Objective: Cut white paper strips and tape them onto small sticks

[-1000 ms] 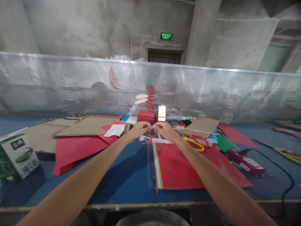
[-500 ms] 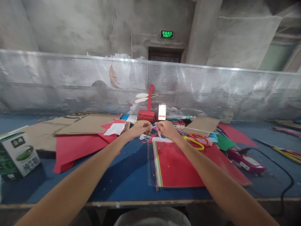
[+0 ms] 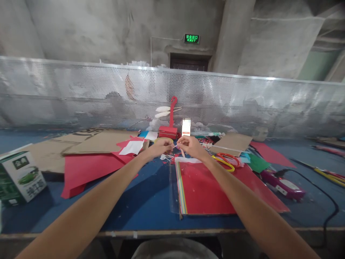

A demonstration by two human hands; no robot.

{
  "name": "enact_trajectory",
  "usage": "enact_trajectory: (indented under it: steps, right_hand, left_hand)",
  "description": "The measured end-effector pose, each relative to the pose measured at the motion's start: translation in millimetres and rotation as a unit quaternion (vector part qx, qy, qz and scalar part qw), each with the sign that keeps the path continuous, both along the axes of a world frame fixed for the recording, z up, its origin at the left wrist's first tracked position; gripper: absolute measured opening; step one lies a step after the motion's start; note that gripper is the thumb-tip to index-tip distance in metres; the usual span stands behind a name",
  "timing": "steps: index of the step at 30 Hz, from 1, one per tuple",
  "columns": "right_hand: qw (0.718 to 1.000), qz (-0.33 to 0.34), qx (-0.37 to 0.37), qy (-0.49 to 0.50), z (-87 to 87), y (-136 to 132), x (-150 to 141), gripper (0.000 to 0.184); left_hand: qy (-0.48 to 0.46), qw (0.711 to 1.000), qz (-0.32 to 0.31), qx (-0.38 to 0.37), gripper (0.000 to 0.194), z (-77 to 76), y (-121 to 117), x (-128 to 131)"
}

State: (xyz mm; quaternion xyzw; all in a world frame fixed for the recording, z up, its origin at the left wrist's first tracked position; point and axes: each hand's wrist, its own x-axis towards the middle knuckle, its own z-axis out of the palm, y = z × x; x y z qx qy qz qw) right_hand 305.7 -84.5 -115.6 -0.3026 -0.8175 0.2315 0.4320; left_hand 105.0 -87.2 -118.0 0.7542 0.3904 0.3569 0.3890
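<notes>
My left hand [image 3: 163, 146] and my right hand [image 3: 188, 145] are closed in a pinch, almost meeting above the far middle of the table. Between their fingertips shows a thin white strip [image 3: 175, 146], too small to make out clearly. A yellowish ring [image 3: 167, 139], partly covered, lies just behind my left hand. Below the hands are some thin white pieces with rounded ends [image 3: 164, 157] and red scraps. Close under my right wrist is a stack of coloured paper [image 3: 205, 190], red on top, in a clear sleeve.
Scissors with red and yellow handles [image 3: 228, 162] lie right of my right forearm. A lit phone [image 3: 185, 127] and a red cardboard shape [image 3: 168, 131] stand behind. Cardboard [image 3: 99, 145], a carton [image 3: 23, 176] and a purple corded device [image 3: 283, 184] flank the blue table.
My hands have come a little closer together, and the fingers of my right hand have shifted. The strip between them shows less. Things on the table stay put.
</notes>
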Motion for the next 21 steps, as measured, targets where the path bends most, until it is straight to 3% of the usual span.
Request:
enact_trajectory:
  steps: [4,11,18,21]
  right_hand:
    - [0.999,-0.031,0.024,-0.023,-1.7,4,1,0.012]
    - [0.987,-0.099,0.074,-0.105,0.9,-2,1,0.04]
    - [0.986,-0.088,0.029,-0.138,1.2,-6,-1,0.056]
    - [0.993,-0.045,0.023,-0.108,0.2,-5,-1,0.041]
  left_hand:
    - [0.001,1.0,0.015,0.004,0.026,-0.2,1,1]
    - [0.01,1.0,-0.006,0.018,0.026,-4.6,7,0]
    - [0.035,0.998,-0.016,0.058,0.027,-3.0,4,0]
    - [0.059,0.994,-0.009,0.089,0.025,-2.5,4,-1]
